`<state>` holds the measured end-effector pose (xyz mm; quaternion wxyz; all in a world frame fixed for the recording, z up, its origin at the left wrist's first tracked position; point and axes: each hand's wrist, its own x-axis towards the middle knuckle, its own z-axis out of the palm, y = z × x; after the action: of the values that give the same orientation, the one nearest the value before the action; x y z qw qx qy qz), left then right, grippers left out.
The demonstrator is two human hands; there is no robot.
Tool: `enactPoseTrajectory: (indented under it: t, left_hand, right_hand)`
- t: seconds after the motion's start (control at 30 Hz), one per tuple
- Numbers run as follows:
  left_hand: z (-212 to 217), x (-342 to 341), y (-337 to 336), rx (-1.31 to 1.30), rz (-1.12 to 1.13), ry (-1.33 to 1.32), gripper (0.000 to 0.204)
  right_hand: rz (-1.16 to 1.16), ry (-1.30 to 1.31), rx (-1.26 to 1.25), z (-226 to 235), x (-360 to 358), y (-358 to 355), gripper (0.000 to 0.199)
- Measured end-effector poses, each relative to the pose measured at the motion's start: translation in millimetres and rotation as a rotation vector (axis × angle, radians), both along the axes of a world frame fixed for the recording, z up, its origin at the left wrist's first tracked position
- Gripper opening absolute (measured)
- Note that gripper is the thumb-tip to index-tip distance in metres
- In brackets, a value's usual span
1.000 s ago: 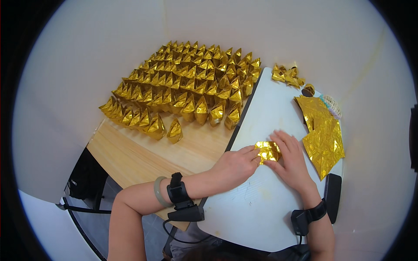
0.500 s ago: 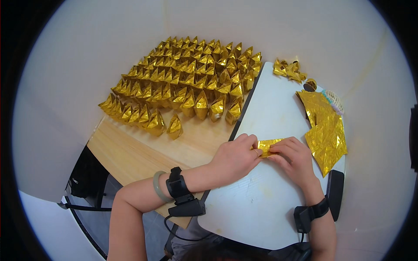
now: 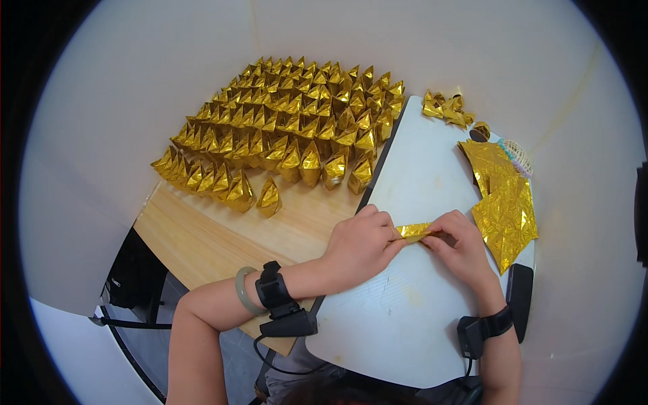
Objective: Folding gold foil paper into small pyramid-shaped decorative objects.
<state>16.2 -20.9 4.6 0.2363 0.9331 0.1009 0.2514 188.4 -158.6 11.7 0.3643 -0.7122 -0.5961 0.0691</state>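
Between my hands, a narrow folded strip of gold foil paper (image 3: 412, 231) is held over the white tabletop. My left hand (image 3: 362, 244) pinches its left end, fingers curled over it. At the other end my right hand (image 3: 460, 244) grips the strip between thumb and fingers. Parts of the strip are hidden under the fingers. Just right of my right hand lie flat sheets of gold foil paper (image 3: 507, 219), overlapping in a loose pile. Beyond my left hand, many folded gold paper ingots (image 3: 270, 121) stand in rows, with a single one (image 3: 269, 198) nearest me.
The ingots stand on a light wooden table (image 3: 202, 223), which meets the white table (image 3: 378, 324) along a dark edge. Crumpled gold pieces (image 3: 448, 109), a small round gold object (image 3: 480, 131) and a woven ball-like item (image 3: 516, 158) lie at the far right. A black phone-like slab (image 3: 519, 304) rests at the right edge.
The gold foil strip has become narrower and tilted between my hands. My right hand's fingers have drawn in around its right end, while my left hand has shifted only slightly.
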Motion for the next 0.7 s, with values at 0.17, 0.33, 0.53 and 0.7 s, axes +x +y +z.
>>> enactPoseTrajectory:
  t: [0.17, 0.33, 0.53, 0.7]
  left_hand:
    - [-2.1, 5.7, 4.2, -0.27, 0.078, 0.079, 0.016]
    - [-1.2, 8.2, 8.4, -0.626, 0.084, 0.084, 0.018]
    - [1.1, 5.2, 7.2, -0.289, 0.031, 0.11, 0.015]
    - [-6.6, 6.8, 7.5, -0.037, -0.08, 0.002, 0.014]
  right_hand:
    - [-0.119, 0.231, -0.076, -9.1, 1.0, 0.7, 0.016]
    - [-0.133, 0.272, -0.066, -9.6, -2.7, 3.9, 0.02]
    - [-0.098, 0.275, -0.077, -3.2, -4.1, 3.3, 0.022]
    - [-0.005, 0.2, -0.1, -1.7, -2.1, 3.1, 0.026]
